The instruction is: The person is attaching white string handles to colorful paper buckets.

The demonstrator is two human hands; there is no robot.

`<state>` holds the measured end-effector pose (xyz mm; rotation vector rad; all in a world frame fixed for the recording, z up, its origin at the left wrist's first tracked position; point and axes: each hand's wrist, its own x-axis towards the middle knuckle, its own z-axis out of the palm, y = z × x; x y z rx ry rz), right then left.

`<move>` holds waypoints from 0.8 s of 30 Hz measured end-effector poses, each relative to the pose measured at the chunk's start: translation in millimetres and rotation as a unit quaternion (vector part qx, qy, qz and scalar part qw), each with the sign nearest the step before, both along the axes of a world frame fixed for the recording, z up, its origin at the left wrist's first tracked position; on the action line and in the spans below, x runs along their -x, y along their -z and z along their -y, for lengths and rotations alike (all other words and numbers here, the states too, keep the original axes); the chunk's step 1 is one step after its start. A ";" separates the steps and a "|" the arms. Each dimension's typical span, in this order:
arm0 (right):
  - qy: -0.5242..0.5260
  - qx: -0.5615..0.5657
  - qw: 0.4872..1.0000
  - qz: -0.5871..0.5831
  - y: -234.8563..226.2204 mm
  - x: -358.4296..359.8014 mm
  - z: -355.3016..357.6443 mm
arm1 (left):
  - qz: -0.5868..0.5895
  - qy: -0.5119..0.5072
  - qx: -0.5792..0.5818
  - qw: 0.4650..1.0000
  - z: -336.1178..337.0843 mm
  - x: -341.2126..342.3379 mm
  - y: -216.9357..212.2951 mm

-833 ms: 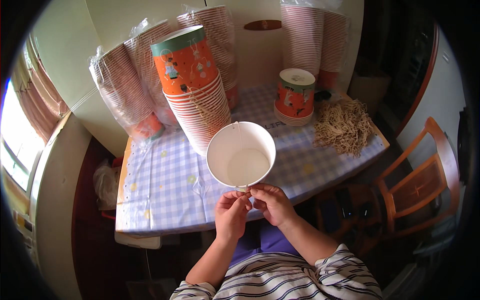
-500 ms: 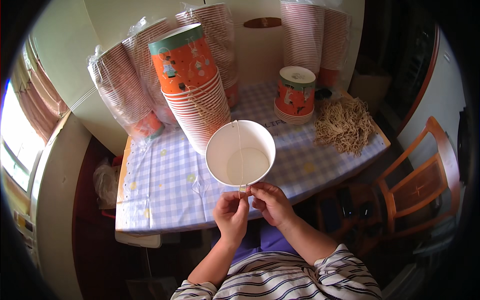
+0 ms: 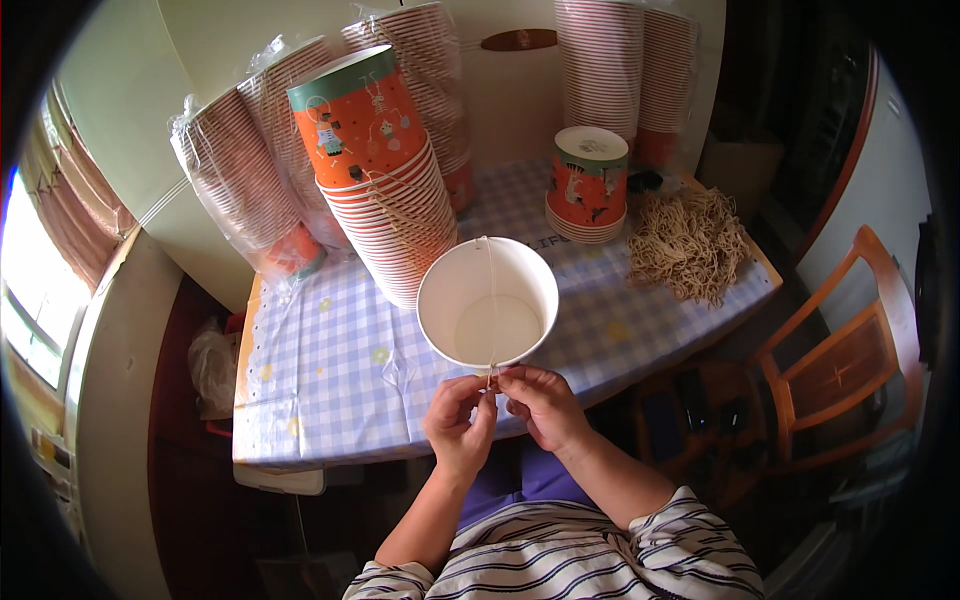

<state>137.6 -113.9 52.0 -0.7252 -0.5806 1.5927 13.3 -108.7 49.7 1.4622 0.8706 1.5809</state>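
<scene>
A white-lined paper bucket point(image 3: 450, 310) is tilted with its mouth toward me, at the table's near edge. A thin cream cord point(image 3: 491, 290) runs across its mouth from the far rim to the near rim. My left hand point(image 3: 460, 418) pinches the cord just below the near rim. Beside it, my right hand point(image 3: 541, 405) is closed at the same spot, fingertips on the cord and close to the rim. The exact knot or cord end between the fingers is too small to make out.
A tall stack of orange paper buckets point(image 3: 385, 215) leans behind the bucket. A short upside-down stack point(image 3: 588, 190) and a heap of cords point(image 3: 688, 245) are at right. Plastic-wrapped stacks point(image 3: 240, 170) stand behind. A wooden chair point(image 3: 840, 370) is right of the checked tablecloth point(image 3: 330, 380).
The bucket has shifted slightly right, and the cord across its mouth looks straighter. Both hands stay pinched at the near rim, almost in place.
</scene>
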 end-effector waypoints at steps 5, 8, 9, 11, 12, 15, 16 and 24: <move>0.004 -0.025 1.000 0.009 1.9 -1.2 -1.5 | -0.037 -0.020 -0.052 0.998 -2.1 -2.5 -2.2; 0.008 -0.018 1.000 0.012 1.0 -0.6 -2.1 | -0.062 -0.050 -0.086 0.993 -6.9 -2.4 4.9; 0.007 -0.018 1.000 0.012 -0.2 -0.2 -2.0 | -0.083 -0.069 -0.105 0.989 -8.8 -1.6 8.7; 0.004 -0.014 1.000 0.027 -3.5 -0.2 -1.3 | -0.104 -0.088 -0.123 0.983 -9.7 -1.8 10.1; 0.005 -0.014 1.000 0.028 -2.3 -1.2 -1.9 | -0.105 -0.096 -0.123 0.982 -9.8 -3.0 8.8; -0.005 -0.017 0.999 0.029 2.3 -5.0 -5.6 | -0.120 -0.094 -0.099 0.983 -5.8 -3.7 0.4; -0.001 -0.013 0.999 0.045 1.9 -6.0 -7.6 | -0.134 -0.085 -0.074 0.984 -4.7 -3.8 -1.6; -0.004 0.002 0.999 0.043 2.5 1.0 -11.1 | 0.087 0.064 0.071 0.992 -4.8 0.6 1.1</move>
